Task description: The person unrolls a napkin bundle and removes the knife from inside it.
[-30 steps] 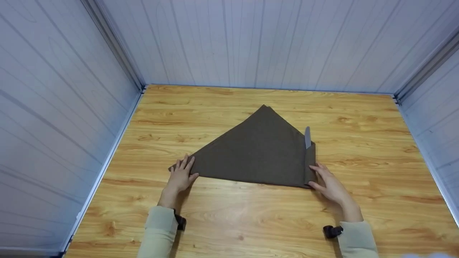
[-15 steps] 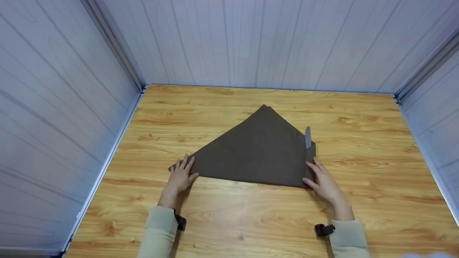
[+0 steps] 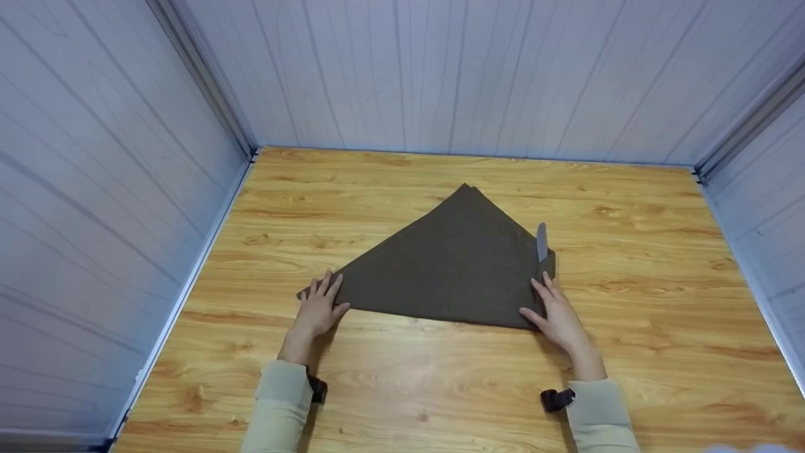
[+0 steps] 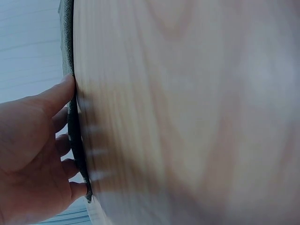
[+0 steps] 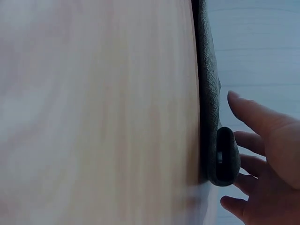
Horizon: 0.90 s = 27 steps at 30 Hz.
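A dark brown cloth napkin [image 3: 434,264] lies folded into a broad triangle on the wooden table. Its right edge is turned over round a table knife, whose grey blade [image 3: 542,242] sticks out at the top; the rest of the knife is covered. My left hand [image 3: 316,313] rests with spread fingers on the napkin's left corner. Over the turned edge lies my right hand [image 3: 563,321], fingers fairly straight. The right wrist view shows that edge end-on as a loose roll [image 5: 237,159], with fingers behind it and the thumb apart from the cloth.
Pale panelled walls [image 3: 427,75] stand at the back and both sides of the wood-grain table [image 3: 402,384]. Black wrist devices [image 3: 556,400] sit at both cuffs. Something whitish [image 3: 748,448] shows at the bottom right edge.
My right hand has slid left from the napkin's right side onto the turned edge. The left hand, the napkin and the knife have hardly moved.
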Tool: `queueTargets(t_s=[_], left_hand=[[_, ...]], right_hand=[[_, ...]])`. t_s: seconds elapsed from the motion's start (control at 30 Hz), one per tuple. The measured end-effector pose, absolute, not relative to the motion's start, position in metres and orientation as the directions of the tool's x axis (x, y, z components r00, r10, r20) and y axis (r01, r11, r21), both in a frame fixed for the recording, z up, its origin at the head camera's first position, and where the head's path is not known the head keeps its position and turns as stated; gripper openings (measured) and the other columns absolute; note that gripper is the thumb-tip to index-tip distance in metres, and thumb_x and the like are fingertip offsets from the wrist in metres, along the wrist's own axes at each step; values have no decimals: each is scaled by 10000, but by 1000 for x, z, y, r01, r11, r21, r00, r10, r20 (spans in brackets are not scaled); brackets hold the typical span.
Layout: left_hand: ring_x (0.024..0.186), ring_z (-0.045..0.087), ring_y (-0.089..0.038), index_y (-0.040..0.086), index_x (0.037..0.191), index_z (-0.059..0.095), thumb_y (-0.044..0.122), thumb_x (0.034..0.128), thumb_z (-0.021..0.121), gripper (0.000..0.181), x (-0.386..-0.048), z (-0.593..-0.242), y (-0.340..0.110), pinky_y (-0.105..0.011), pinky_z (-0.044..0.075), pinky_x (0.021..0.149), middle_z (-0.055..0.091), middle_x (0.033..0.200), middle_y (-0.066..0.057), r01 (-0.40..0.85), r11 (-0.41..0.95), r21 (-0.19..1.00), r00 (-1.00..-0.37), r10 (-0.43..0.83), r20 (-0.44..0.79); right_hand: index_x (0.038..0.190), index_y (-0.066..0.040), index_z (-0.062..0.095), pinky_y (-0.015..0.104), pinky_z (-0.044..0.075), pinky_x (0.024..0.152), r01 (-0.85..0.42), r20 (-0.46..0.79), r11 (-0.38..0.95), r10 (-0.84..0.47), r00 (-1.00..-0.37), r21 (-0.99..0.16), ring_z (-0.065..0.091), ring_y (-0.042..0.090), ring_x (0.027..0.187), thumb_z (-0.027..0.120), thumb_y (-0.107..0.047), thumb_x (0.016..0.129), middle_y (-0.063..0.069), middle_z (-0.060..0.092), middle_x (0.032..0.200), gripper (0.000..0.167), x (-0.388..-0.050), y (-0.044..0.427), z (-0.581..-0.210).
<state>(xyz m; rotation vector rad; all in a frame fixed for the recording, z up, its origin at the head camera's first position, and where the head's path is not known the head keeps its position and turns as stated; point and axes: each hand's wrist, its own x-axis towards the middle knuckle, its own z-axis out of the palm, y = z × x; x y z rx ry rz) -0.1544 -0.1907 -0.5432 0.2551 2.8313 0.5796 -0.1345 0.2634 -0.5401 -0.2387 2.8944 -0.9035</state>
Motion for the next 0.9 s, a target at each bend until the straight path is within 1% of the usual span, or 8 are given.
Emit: queueTargets(t_s=[0.37, 0.57, 0.9], left_hand=[[1276, 63, -467, 59, 1410, 231, 316, 905, 492, 623, -154, -544, -191, -637, 113, 950, 104, 1448, -209, 129, 902, 412, -957, 221, -186], [1273, 62, -473, 57, 1412, 220, 320, 906, 488, 629, -154, -545, -191, -640, 111, 948, 103, 1446, -215, 138, 905, 402, -958, 225, -177], [1274, 68, -472, 57, 1410, 228, 319, 901, 499, 634, -155, -545, -191, -641, 116, 947, 112, 1445, -215, 125, 907, 403, -959, 215, -186]], right_hand=[[1315, 64, 369, 559, 146, 989, -164, -26, 833, -209, -977, -529, 85, 437, 1284, 623, -185, 836, 273, 139, 1417, 596, -133, 266, -542], [1318, 47, 378, 563, 168, 978, -159, -32, 837, -206, -978, -523, 103, 440, 1280, 637, -188, 824, 265, 146, 1418, 606, -132, 267, -540], [1328, 13, 381, 576, 167, 969, -157, -51, 851, -211, -976, -501, 115, 430, 1283, 628, -207, 830, 258, 155, 1420, 599, -132, 274, -539]])
